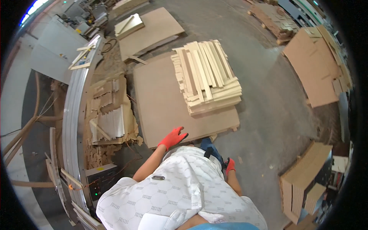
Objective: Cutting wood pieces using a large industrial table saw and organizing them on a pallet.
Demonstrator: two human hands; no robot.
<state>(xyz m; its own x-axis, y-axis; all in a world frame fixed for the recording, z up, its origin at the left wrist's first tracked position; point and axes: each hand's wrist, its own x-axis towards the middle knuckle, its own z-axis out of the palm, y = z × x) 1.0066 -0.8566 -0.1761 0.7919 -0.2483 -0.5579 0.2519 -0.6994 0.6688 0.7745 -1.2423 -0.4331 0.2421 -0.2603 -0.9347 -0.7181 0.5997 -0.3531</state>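
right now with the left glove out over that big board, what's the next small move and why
Probably lower the left hand onto the near edge of the brown board. The red glove hovers open just above that edge, gripping nothing, while the right hand hangs back by the hip. The stack of pale wood strips sits on the far side, beyond reach.

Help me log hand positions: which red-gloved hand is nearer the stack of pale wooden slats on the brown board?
Left. The left hand hovers over the brown board below the stack of pale wooden slats; the right hand hangs lower, by the hip.
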